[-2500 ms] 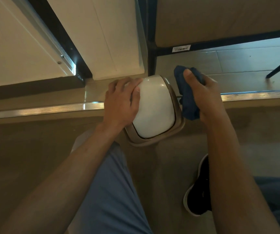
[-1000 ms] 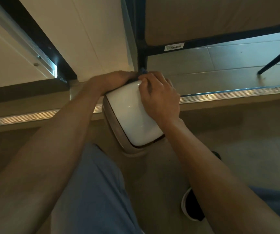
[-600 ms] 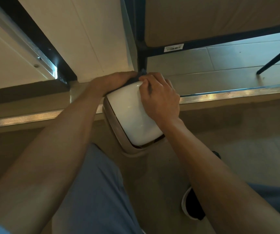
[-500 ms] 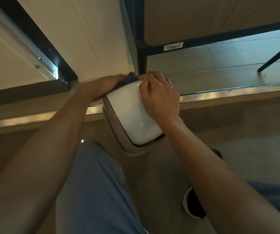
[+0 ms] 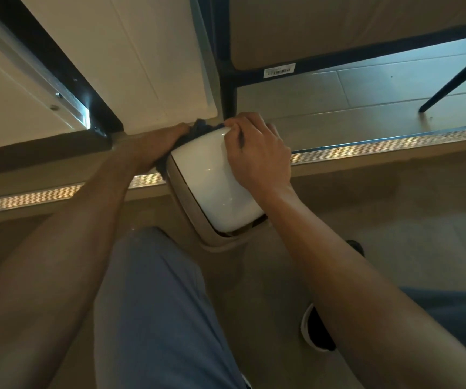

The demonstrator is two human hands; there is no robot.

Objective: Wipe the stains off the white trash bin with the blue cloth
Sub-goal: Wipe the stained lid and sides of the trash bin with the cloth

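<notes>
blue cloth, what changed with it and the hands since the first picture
The blue cloth passed from the right hand to the left hand, which now presses it against the bin's far-left side. The right hand moved onto the white trash bin lid. The bin remains on the floor.

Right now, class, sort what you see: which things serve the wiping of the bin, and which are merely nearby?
Part of the job:
white trash bin
blue cloth, pressed to the bin's far side
left hand, on the cloth
right hand, steadying the bin

Just nearby:
black shoe
barcode label
metal floor strip
</notes>
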